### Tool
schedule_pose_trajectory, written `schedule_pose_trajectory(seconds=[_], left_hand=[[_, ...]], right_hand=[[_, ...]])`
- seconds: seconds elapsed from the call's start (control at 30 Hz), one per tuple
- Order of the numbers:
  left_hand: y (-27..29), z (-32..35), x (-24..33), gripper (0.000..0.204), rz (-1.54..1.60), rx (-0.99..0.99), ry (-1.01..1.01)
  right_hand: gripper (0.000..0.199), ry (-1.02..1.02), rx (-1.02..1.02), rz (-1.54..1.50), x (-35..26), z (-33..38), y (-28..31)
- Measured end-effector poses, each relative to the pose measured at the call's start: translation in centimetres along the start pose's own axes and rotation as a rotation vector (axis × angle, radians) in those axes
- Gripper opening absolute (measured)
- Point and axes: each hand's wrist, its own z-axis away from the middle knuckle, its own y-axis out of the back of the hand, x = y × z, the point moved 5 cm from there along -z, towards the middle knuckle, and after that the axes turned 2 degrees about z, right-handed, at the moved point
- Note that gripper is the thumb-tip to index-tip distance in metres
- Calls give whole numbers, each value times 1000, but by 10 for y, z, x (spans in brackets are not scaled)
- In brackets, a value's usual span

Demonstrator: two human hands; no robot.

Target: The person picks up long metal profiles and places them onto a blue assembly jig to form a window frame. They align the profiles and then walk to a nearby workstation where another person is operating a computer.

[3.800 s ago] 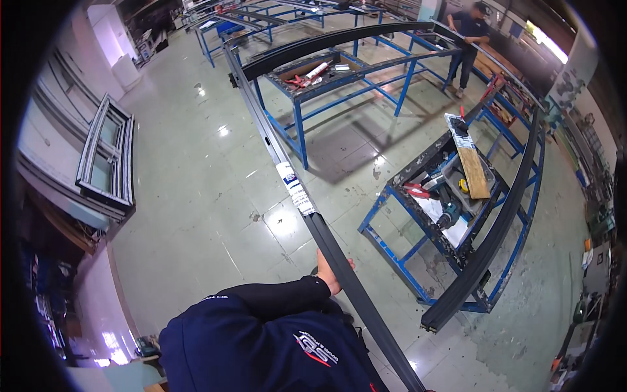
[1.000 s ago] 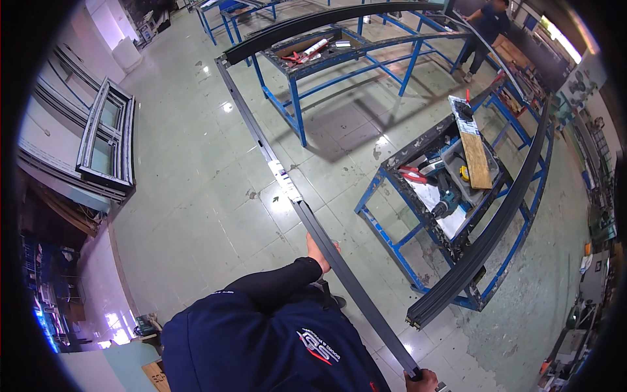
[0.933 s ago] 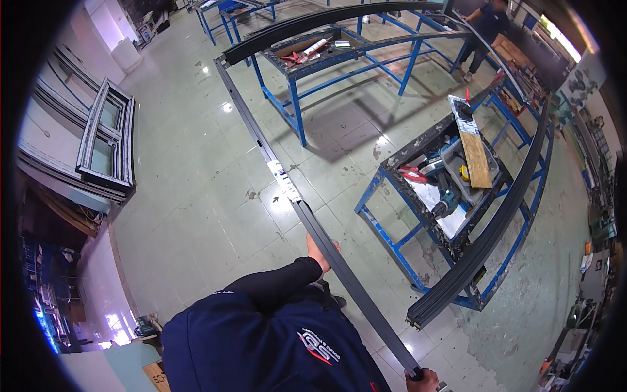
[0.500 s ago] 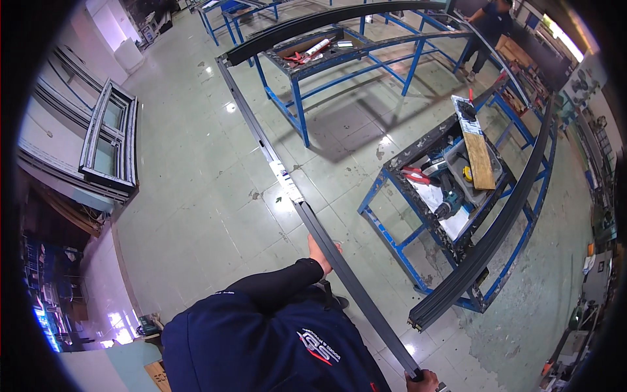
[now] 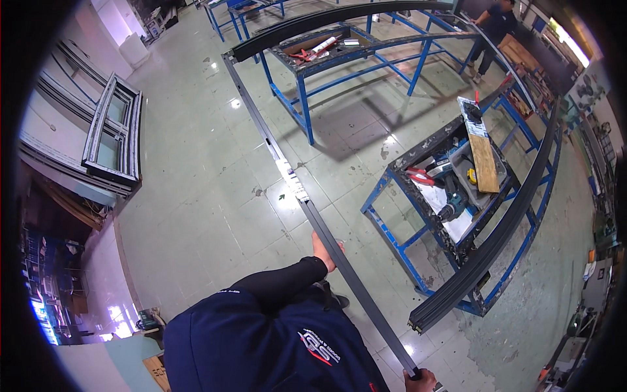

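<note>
- A long dark metal profile (image 5: pixel 313 219) runs across the view, from near the far blue frame at upper left down to the lower right edge; it hangs above the tiled floor (image 5: pixel 196 196), carried by both hands.
- Left hand (image 5: pixel 324 249): sits against the left side of the profile, about two thirds of the way down its length. Fingers mostly hidden behind the bar; it appears closed on it, palm to the side wall.
- Right hand (image 5: pixel 423 379): at the near end of the profile, at the bottom edge of the frame. Fist wrapped around the very end of the bar.
- A pale label strip (image 5: pixel 292 179) is stuck on the profile, further along from the left hand toward the far end.
- Right of the profile: a blue work table (image 5: pixel 392 228) with a tray top holding a power drill (image 5: pixel 450 208), red-handled pliers (image 5: pixel 418 175) and a wooden plank (image 5: pixel 484 157).
- A thicker black profile (image 5: pixel 496 235) lies along that table's right side, well apart from the carried bar, its cut end overhanging the near corner.
- Beyond the profile's far end: a second blue table (image 5: pixel 326 72) with another dark profile (image 5: pixel 339 16) laid across it.
- Left of the carried profile, well apart: a grey window frame (image 5: pixel 114 130) leaning by the wall.
- Another person (image 5: pixel 493 26) stands at upper right, beyond the tables.
</note>
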Motion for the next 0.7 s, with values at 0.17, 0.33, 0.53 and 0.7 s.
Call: schedule_pose_trajectory(seconds=[0.17, 0.33, 0.53, 0.7], left_hand=[[6, -4, -1, 57, 7, 6, -1], [3, -1, -2, 57, -18, 4, 18], [6, -10, -3, 56, -23, -2, 43], [-2, 0, -3, 56, 1, 16, -5]], right_hand=[[35, -19, -36, -28, 1, 0, -7], [32, -22, 14, -49, 4, 3, -10], [31, -55, -13, -51, 8, -2, -17], [33, -3, 62, 4, -4, -4, 1]])
